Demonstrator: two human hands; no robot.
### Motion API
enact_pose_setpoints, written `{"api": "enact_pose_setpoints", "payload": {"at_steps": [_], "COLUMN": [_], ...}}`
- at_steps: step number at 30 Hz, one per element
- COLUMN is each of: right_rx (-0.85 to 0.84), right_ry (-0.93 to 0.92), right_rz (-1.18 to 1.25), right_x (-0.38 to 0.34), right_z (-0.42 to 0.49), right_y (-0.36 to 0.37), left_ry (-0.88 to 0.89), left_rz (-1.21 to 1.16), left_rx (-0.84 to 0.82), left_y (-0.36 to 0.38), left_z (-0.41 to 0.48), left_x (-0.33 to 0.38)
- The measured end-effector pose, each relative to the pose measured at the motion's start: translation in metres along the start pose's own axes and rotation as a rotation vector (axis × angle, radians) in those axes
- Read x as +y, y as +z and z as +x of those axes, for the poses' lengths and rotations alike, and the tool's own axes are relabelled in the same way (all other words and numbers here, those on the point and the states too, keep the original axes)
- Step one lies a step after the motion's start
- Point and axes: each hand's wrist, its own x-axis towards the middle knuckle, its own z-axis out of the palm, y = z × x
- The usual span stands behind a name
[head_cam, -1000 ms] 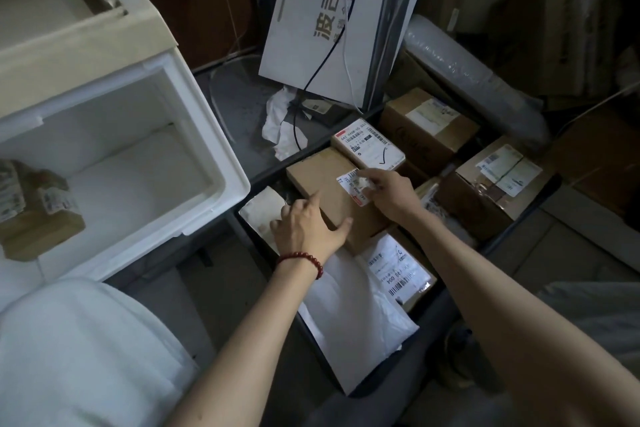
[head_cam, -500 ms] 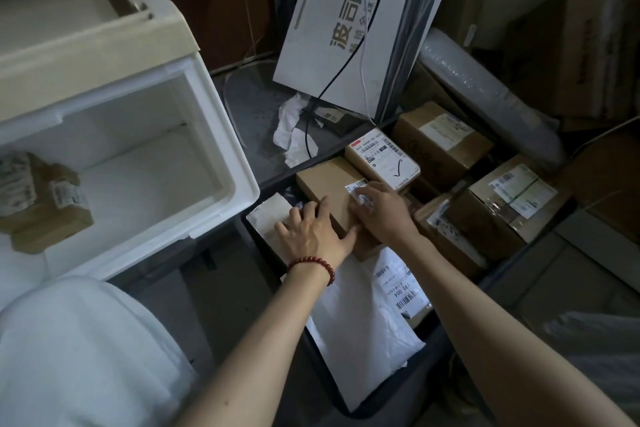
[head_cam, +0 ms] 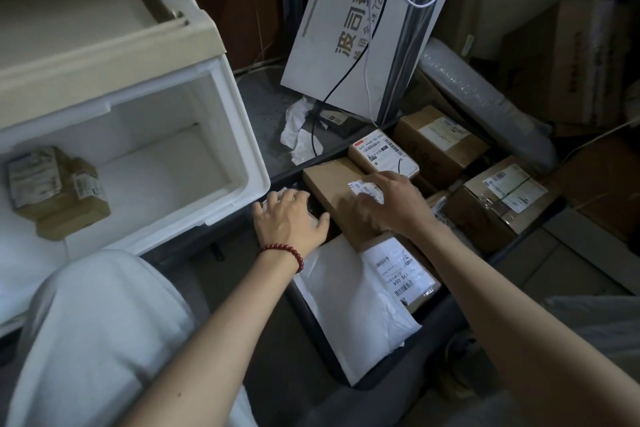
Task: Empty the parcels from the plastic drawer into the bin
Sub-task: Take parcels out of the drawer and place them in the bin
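Note:
The white plastic drawer (head_cam: 242, 135) stands pulled out at the left, with two brown labelled parcels (head_cam: 59, 194) at its left end. To its right on the floor is the dark bin (head_cam: 433, 314), holding several parcels. My right hand (head_cam: 388, 204) lies flat on a flat brown box (head_cam: 329, 184) in the bin, its fingers over the box's white label. My left hand (head_cam: 291, 218), with a red bead bracelet, rests with fingers spread on a white parcel (head_cam: 273, 192) at the bin's near-left corner. A white mailer bag (head_cam: 353, 305) lies in the bin below both hands.
More boxes fill the bin: a small labelled box (head_cam: 381, 152) and two brown cartons (head_cam: 440, 139) (head_cam: 498, 198). A large white carton (head_cam: 346, 28) with hanging cables leans behind. A bubble-wrap roll (head_cam: 485, 97) lies at the right. My white-clothed knee (head_cam: 104, 322) is at lower left.
My left hand has slid left off the flat brown box onto the white parcel at the bin's corner. My right hand stays on the box near its label. The camera has moved closer.

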Motion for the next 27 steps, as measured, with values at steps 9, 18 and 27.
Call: {"api": "enact_pose_setpoints", "payload": {"at_steps": [9, 18, 27], "right_rx": [0.033, -0.04, -0.247], "right_ry": [-0.208, -0.501, -0.568], "right_rz": [0.045, 0.112, 0.032], "right_x": [-0.086, -0.217, -0.315], "right_z": [-0.016, -0.01, 0.016], "right_y": [-0.016, -0.02, 0.032], "left_ry": [-0.121, -0.376, -0.652], "left_rz": [-0.009, -0.033, -0.118], "left_rx": [0.088, 0.19, 0.078], "left_y": [-0.074, -0.132, -0.111], "left_z": [-0.027, -0.073, -0.117], "left_x": [-0.054, -0.151, -0.248]}}
